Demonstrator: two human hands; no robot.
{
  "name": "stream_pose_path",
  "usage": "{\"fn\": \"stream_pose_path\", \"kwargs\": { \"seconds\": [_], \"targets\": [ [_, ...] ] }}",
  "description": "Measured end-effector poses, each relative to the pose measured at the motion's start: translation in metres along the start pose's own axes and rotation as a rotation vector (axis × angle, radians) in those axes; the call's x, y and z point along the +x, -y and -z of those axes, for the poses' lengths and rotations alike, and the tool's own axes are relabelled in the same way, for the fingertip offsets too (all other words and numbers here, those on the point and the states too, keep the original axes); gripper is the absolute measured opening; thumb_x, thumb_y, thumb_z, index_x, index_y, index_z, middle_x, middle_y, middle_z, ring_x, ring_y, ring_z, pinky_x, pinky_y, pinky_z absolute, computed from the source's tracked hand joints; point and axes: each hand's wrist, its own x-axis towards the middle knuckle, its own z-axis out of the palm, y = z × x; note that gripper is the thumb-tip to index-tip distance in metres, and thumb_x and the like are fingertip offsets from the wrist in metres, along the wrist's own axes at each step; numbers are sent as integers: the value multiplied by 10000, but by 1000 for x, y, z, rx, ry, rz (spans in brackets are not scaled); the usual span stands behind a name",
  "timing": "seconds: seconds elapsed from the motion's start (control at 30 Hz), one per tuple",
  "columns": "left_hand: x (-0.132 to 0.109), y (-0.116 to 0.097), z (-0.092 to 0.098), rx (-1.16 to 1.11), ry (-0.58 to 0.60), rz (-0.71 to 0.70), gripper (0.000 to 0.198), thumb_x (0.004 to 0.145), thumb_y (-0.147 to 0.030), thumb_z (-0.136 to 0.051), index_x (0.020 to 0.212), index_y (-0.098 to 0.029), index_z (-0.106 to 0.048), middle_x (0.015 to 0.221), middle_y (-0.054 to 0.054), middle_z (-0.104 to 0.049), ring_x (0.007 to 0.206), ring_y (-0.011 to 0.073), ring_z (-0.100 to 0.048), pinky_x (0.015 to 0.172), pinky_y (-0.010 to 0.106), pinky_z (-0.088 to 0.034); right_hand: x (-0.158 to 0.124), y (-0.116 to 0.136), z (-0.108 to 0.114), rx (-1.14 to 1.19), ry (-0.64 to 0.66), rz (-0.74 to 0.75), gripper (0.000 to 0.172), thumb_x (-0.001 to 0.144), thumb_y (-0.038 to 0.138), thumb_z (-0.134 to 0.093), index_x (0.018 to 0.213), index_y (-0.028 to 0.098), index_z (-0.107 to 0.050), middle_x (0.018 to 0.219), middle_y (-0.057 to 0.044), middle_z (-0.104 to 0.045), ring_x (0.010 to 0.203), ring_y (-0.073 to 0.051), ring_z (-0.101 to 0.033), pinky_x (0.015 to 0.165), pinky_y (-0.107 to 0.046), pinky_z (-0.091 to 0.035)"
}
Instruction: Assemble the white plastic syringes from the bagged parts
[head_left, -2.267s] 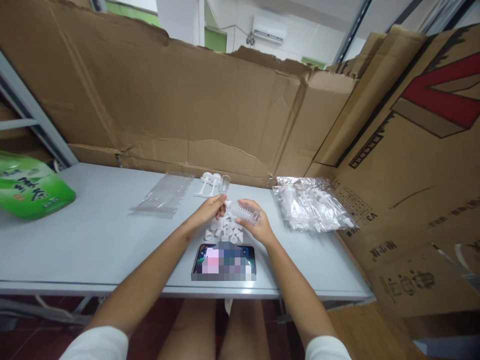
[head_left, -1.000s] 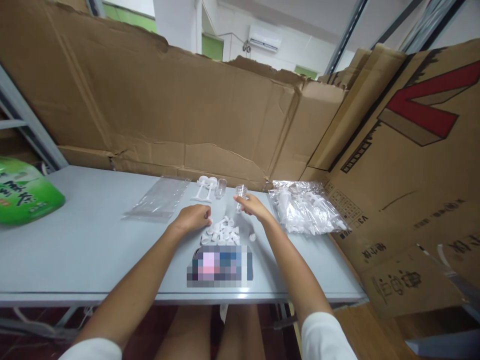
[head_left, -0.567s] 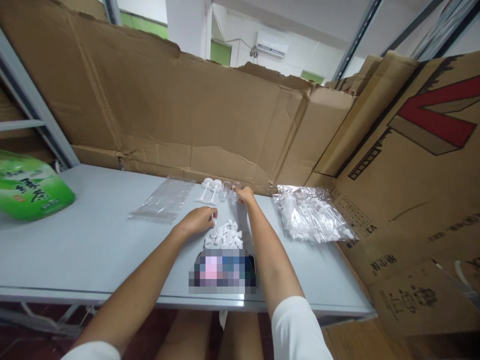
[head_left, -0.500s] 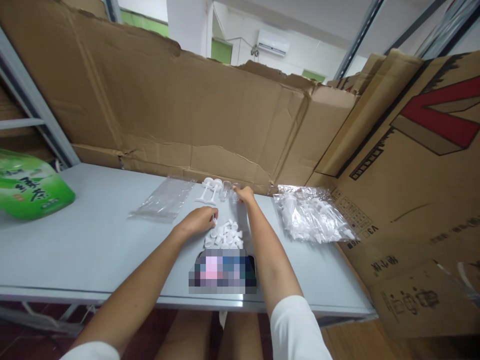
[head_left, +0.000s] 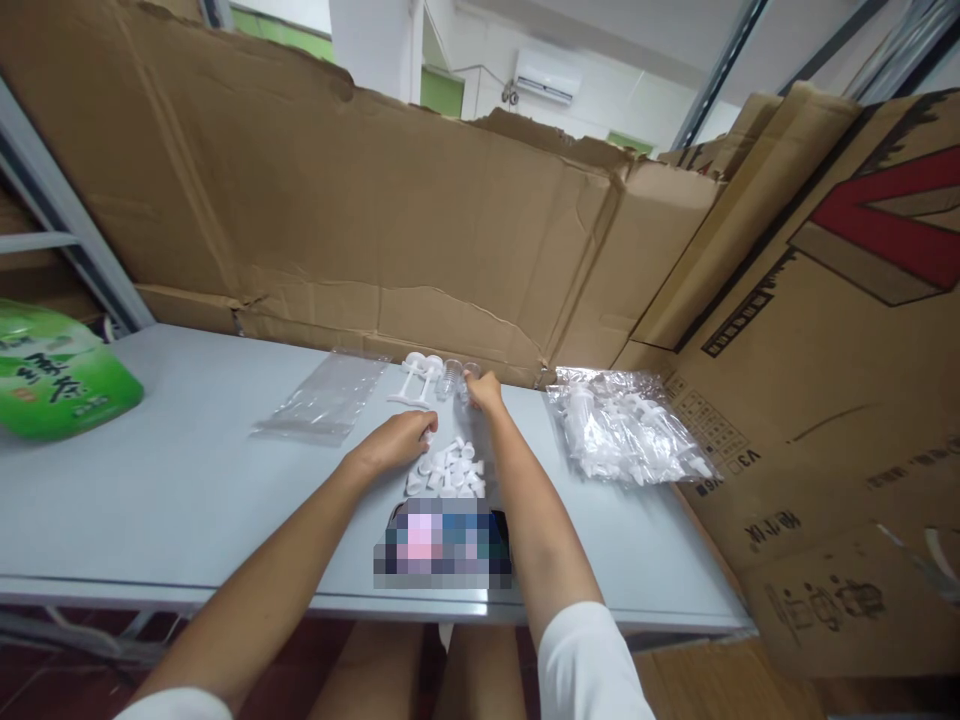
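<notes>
white pieces (head_left: 451, 466), pale grey tabletop (head_left: 225, 510), green dark-lettered pack (head_left: 97, 365), brown red-marked carton (head_left: 832, 400)

On the pale grey table (head_left: 187, 490), I record small white plastic caps (head_left: 450, 470) heaped just behind a dark rectangular phone (head_left: 446, 543). Further back, white plastic plungers (head_left: 412, 378) lie left of two clear plastic cylinders (head_left: 449, 380); a flat clear plastic bag (head_left: 330, 395) lies farther left, a stuffed clear plastic bag (head_left: 626, 425) right.

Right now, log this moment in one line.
left hand: holds white piece | right hand: on clear tube, second tube beside it | table: plungers, white pile, phone
</notes>
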Motion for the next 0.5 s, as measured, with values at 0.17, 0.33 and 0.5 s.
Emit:
{"fn": "stream_pose_path", "kwargs": {
  "seconds": [0.17,0.33,0.5],
  "targets": [
    [0,2,-1,13,19,-7,125,654,-156,-493,762,-190,-545,775,40,-607,720,181,-554,633,250,-370,-15,-3,23,-117,28,47,527,797,437,-439,1143,39,-436,1090,-209,-585,887,-233,-614,665,-277,-453],
    [0,5,-2,15,-25,7,98,684,-202,-476,773,-198,-516,761,36,-600,701,185,-561,616,254,-374,-61,-15,63,-267,102,180,326,724,355,-556,981,155,-570,1040,-126,-624,916,-244,-586,719,-295,-411],
    [2,7,-3,79,-43,1,170,697,-174,-442,840,-193,-533,832,60,-619,759,206,-577,650,271,-383,-120,-40,99,-461,260,340,293,669,380,-606,913,219,-589,922,-52,-645,797,-201,-583,637,-269,-380]
  ]
}}
